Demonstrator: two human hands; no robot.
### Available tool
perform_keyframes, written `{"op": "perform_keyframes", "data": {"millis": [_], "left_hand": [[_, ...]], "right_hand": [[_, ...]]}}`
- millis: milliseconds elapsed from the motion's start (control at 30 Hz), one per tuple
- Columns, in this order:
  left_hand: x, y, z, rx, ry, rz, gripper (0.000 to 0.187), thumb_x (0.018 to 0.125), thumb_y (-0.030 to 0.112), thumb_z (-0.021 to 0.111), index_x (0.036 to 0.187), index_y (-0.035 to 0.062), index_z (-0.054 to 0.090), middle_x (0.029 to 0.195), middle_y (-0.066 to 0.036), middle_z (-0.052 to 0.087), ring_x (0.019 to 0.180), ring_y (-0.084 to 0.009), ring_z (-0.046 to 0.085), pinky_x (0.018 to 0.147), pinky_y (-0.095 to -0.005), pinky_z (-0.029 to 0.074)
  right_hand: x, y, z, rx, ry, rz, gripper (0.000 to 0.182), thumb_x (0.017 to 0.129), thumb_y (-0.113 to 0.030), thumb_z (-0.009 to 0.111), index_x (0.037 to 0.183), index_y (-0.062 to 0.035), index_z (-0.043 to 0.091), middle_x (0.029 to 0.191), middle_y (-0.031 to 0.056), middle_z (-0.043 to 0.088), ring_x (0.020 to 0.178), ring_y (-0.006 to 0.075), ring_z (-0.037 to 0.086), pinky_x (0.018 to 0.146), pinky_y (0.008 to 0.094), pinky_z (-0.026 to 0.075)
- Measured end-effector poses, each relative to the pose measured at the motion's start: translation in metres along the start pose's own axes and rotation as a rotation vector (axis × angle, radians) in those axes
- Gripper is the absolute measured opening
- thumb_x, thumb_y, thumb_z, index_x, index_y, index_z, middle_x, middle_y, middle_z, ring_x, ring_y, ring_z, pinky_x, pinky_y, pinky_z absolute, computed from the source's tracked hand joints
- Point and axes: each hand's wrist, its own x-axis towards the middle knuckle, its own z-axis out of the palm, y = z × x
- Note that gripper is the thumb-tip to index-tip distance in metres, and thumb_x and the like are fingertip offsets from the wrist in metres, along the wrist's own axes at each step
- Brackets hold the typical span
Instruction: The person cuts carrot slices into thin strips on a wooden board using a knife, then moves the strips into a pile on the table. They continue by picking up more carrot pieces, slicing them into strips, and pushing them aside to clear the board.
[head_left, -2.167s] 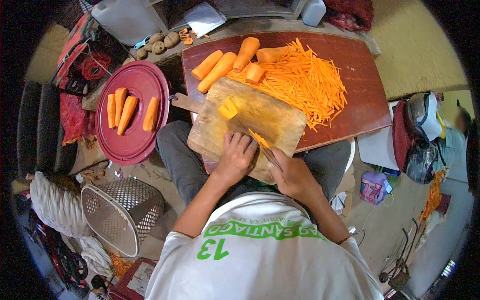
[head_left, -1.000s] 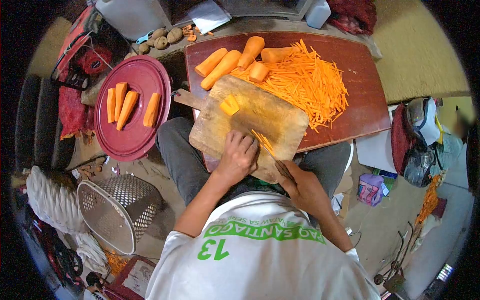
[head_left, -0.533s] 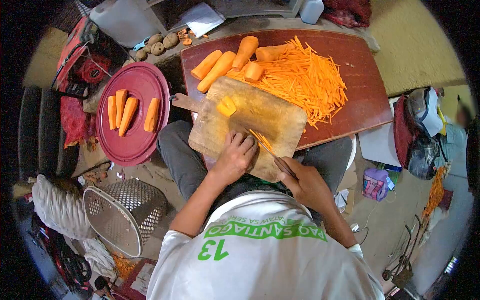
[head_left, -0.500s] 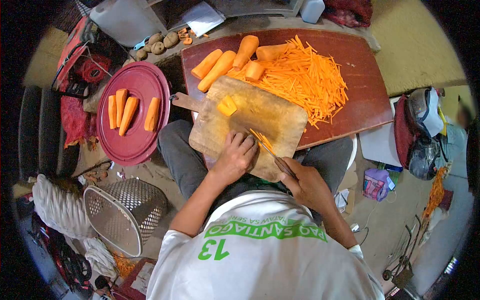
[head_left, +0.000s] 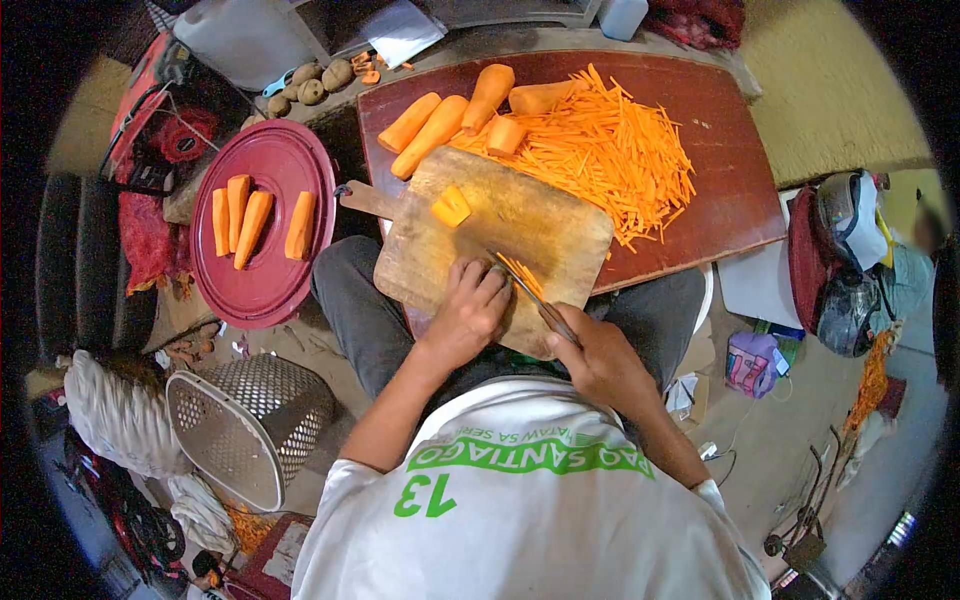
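Note:
My left hand [head_left: 470, 308] is curled at the near part of a wooden cutting board [head_left: 560, 225], fingertips tucked beside the knife blade. It presses on a carrot piece that the fingers mostly hide. My right hand [head_left: 606, 360] grips the handle of a knife [head_left: 548, 313], its blade angled against the left fingers. Thin carrot strips [head_left: 522, 272] lie along the blade's right side. Farther up the board sit short carrot chunks [head_left: 451, 206]. Beyond the board's far edge spreads a pile of carrot strips [head_left: 630, 150], with peeled carrots [head_left: 432, 137] left of it.
The board rests over my lap and the edge of a red tabletop [head_left: 725, 125]. On the left, a round red lid [head_left: 275, 170] holds several peeled carrots [head_left: 254, 228]. A plastic basket [head_left: 268, 425] lies tipped on the floor. Potatoes [head_left: 311, 91] sit behind the table.
The knife handle and my right hand have shifted slightly left and nearer to me. My left hand stays in about the same place; the whole view has moved slightly.

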Motion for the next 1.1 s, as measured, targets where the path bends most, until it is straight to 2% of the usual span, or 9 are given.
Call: {"op": "perform_keyframes", "data": {"millis": [100, 200, 300, 400, 500, 600, 700, 800, 1100], "left_hand": [[0.002, 0.002, -0.002, -0.002, -0.041, -0.006, 0.033, 0.078, 0.008, 0.075, 0.106, -0.0072, 0.073, 0.111, -0.018, 0.065, 0.108, -0.0385, 0.06, 0.102, -0.0552, 0.046], [0.002, 0.002, -0.006, 0.011, -0.032, -0.001, 0.03, 0.078, 0.009, 0.074, 0.104, -0.006, 0.073, 0.112, -0.018, 0.064, 0.109, -0.0384, 0.059, 0.103, -0.0551, 0.046], [0.002, 0.003, -0.003, 0.003, 0.002, -0.011, 0.028, 0.079, 0.009, 0.074, 0.103, -0.0049, 0.073, 0.112, -0.018, 0.064, 0.109, -0.0379, 0.059, 0.103, -0.0548, 0.046], [-0.001, 0.0, 0.004, -0.004, 0.021, -0.013, 0.028, 0.079, 0.009, 0.074, 0.103, -0.0044, 0.073, 0.109, -0.017, 0.064, 0.108, -0.037, 0.059, 0.103, -0.0546, 0.046], [-0.001, -0.001, 0.004, -0.015, 0.013, -0.008, 0.027, 0.079, 0.009, 0.074, 0.103, -0.0043, 0.073, 0.106, -0.016, 0.063, 0.106, -0.0362, 0.059, 0.102, -0.0545, 0.046], [0.0, 0.0, -0.001, -0.015, 0.009, -0.01, 0.027, 0.079, 0.009, 0.074, 0.103, -0.0044, 0.073, 0.104, -0.015, 0.062, 0.104, -0.036, 0.058, 0.103, -0.0543, 0.045], [-0.002, 0.002, 0.002, -0.034, 0.019, -0.03, 0.029, 0.08, 0.009, 0.074, 0.105, -0.0049, 0.073, 0.106, -0.015, 0.061, 0.105, -0.0361, 0.058, 0.104, -0.0544, 0.045], [-0.003, 0.001, 0.002, -0.036, 0.033, -0.027, 0.032, 0.079, 0.009, 0.074, 0.107, -0.0052, 0.072, 0.107, -0.015, 0.06, 0.106, -0.0363, 0.057, 0.105, -0.0547, 0.044], [-0.004, 0.0, 0.005, -0.066, 0.058, -0.064, 0.038, 0.073, 0.005, 0.077, 0.109, -0.0042, 0.07, 0.106, -0.016, 0.058, 0.108, -0.038, 0.057, 0.103, -0.054, 0.047]], "right_hand": [[0.028, 0.008, 0.009, -0.059, 0.034, -0.094, 0.034, 0.107, -0.028, 0.059, 0.131, -0.004, 0.06, 0.107, 0.0306, 0.073, 0.101, 0.0535, 0.07, 0.085, 0.0615, 0.056], [0.027, 0.001, 0.004, -0.021, 0.048, -0.121, 0.034, 0.107, -0.02, 0.061, 0.136, -0.0033, 0.062, 0.104, 0.0301, 0.071, 0.101, 0.0524, 0.07, 0.081, 0.0524, 0.056], [0.001, -0.007, -0.007, 0.016, 0.001, -0.046, 0.036, 0.106, -0.021, 0.06, 0.137, -0.0019, 0.061, 0.103, 0.0308, 0.072, 0.101, 0.0516, 0.07, 0.082, 0.0519, 0.056], [0.0, -0.004, 0.001, 0.052, 0.025, -0.026, 0.032, 0.106, -0.026, 0.061, 0.128, -0.0029, 0.06, 0.104, 0.0317, 0.072, 0.101, 0.0541, 0.069, 0.084, 0.0617, 0.055], [0.027, 0.008, 0.013, -0.042, 0.025, -0.096, 0.035, 0.107, -0.025, 0.059, 0.134, -0.0038, 0.059, 0.105, 0.0314, 0.072, 0.101, 0.0538, 0.069, 0.085, 0.062, 0.055], [0.034, -0.004, 0.007, -0.041, 0.007, -0.056, 0.036, 0.107, -0.02, 0.06, 0.137, -0.0009, 0.061, 0.101, 0.0304, 0.072, 0.097, 0.0484, 0.073, 0.08, 0.0503, 0.057], [0.01, -0.003, 0.003, 0.019, 0.044, -0.122, 0.033, 0.107, -0.02, 0.06, 0.134, -0.0005, 0.061, 0.098, 0.0296, 0.072, 0.095, 0.0487, 0.073, 0.079, 0.0517, 0.056], [-0.002, -0.009, 0.002, -0.064, 0.004, -0.017, 0.036, 0.108, -0.023, 0.058, 0.138, -0.0037, 0.058, 0.106, 0.0321, 0.071, 0.103, 0.0531, 0.07, 0.086, 0.0612, 0.055], [0.021, 0.009, 0.009, -0.031, 0.092, -0.136, 0.038, 0.106, -0.02, 0.059, 0.141, -0.0036, 0.059, 0.104, 0.0319, 0.072, 0.099, 0.0519, 0.072, 0.084, 0.0564, 0.058]]}}
